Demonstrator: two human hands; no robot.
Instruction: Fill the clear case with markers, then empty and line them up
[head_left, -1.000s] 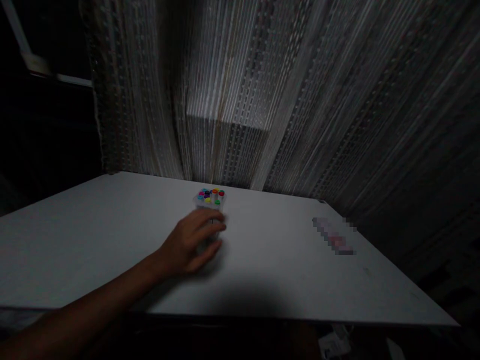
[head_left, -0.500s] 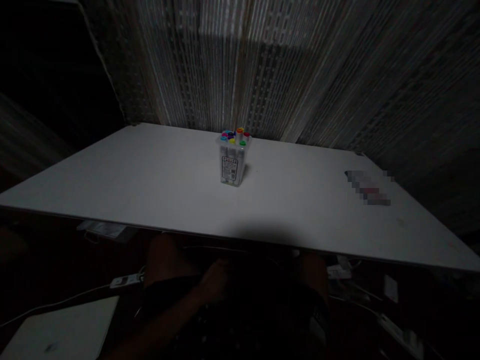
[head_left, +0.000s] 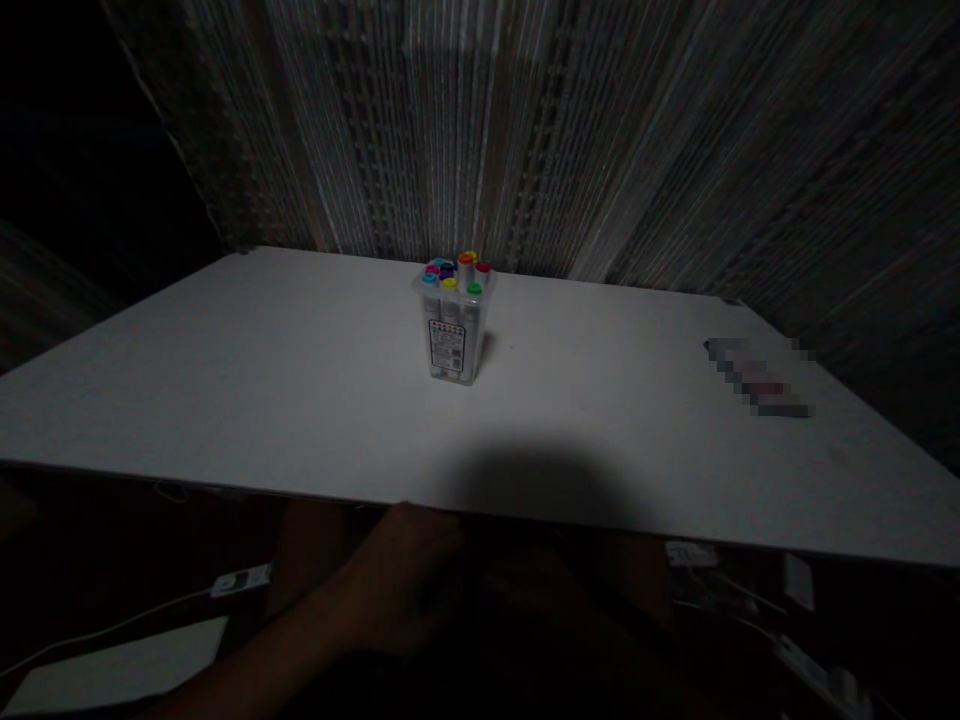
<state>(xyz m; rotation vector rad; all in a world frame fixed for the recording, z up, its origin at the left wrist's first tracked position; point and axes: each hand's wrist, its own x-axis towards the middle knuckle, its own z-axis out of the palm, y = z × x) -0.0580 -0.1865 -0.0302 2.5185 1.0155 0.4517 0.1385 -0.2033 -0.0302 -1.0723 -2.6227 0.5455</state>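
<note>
Markers (head_left: 466, 266) stand in a box (head_left: 448, 348) on the table (head_left: 285, 390). Behind the box hangs a curtain (head_left: 450, 150); before it, by the table's near edge, the left hand (head_left: 409, 575); before and left, a power strip (head_left: 241, 580).

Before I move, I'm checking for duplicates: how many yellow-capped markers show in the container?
2: the front yellow-capped marker, in the near row of the container, and the back yellow-capped marker, just behind the orange-capped marker. More may be hidden.

A patterned curtain (head_left: 442, 150) hangs behind the table (head_left: 262, 380), whose right side bears a pixelated item (head_left: 757, 385). Below on the left, a cable (head_left: 105, 626) runs from a power strip (head_left: 241, 580) near a pale panel (head_left: 127, 670); another strip (head_left: 817, 677) lies right.
</note>
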